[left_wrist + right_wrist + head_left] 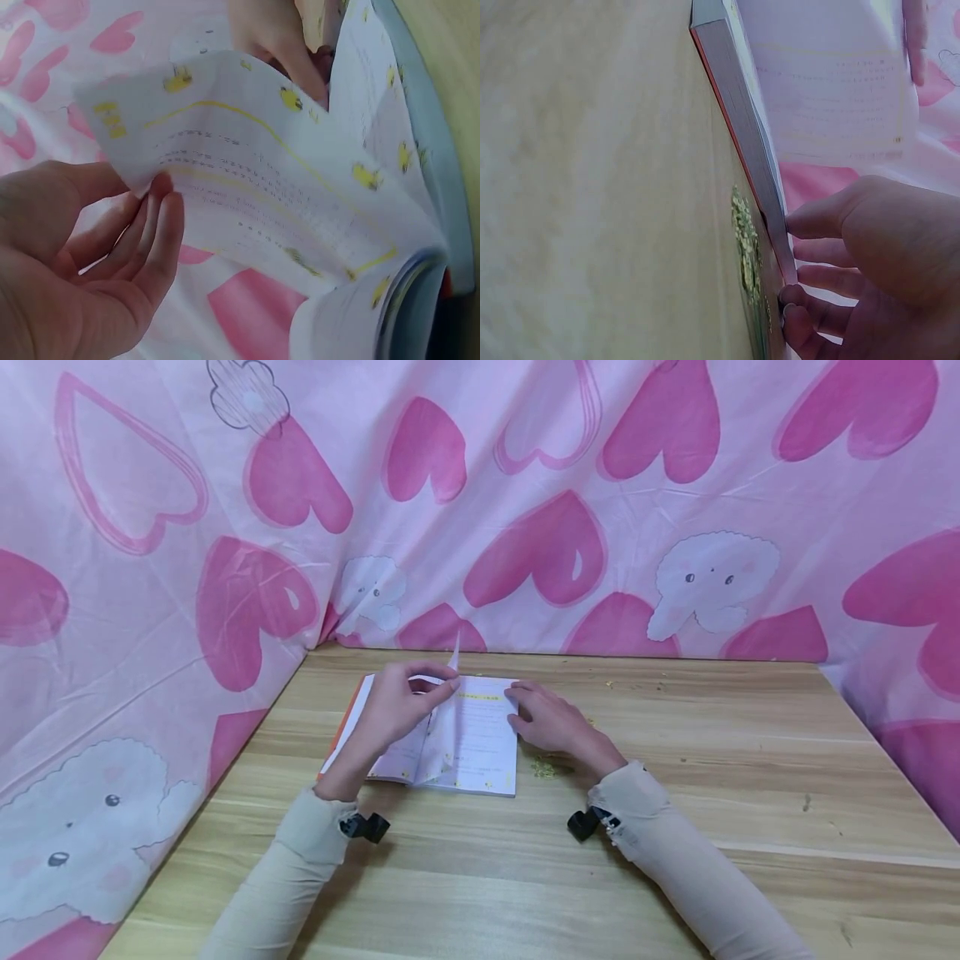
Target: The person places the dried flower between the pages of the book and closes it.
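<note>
An open book [483, 735] with yellow-decorated white pages lies on the wooden table. My left hand [401, 702] pinches the outer edge of one raised page [446, 727] between thumb and fingers. That lifted page [247, 165] curves up from the spine in the left wrist view, showing printed lines and small yellow drawings. At the book's right edge, my right hand [551, 718] grips the far corner. The right wrist view shows the thumb and fingers of this hand [885, 262] at the edge of the page block [746, 112].
A small heap of yellowish bits [546, 766] lies on the table [480, 877] just right of the book, near the right wrist. More tiny bits are scattered farther back. A pink heart-patterned cloth [525, 527] hangs behind and along the sides.
</note>
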A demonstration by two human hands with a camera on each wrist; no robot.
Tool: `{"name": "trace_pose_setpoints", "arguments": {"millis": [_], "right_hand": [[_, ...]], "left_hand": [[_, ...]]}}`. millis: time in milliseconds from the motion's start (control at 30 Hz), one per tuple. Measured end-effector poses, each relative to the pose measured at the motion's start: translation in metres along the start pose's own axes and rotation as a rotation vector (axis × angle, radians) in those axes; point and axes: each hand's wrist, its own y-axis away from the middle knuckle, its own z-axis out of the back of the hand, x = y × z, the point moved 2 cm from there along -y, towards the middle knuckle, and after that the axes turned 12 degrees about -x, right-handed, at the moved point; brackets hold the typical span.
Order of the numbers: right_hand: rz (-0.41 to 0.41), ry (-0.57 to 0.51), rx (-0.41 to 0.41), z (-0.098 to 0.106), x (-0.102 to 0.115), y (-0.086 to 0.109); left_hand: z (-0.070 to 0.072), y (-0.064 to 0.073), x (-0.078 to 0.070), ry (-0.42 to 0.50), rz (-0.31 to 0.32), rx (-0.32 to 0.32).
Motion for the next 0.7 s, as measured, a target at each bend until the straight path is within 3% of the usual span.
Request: {"name": "trace_pose_setpoints", "arguments": {"millis": [200, 467, 700], "right_hand": [[-0.020, -0.006, 0.006, 0.000, 0.000, 0.000], [-0.028, -0.019, 0.005, -0.001, -0.001, -0.001], [-0.018, -0.022, 0.003, -0.001, -0.002, 0.000]], "left_hand": [[0.017, -0.006, 0.005, -0.034, -0.039, -0.104], [0.049, -0.016, 0.012, -0.021, -0.048, -0.082], [0.073, -0.017, 0.022, -0.271, -0.027, -0.007]]}}
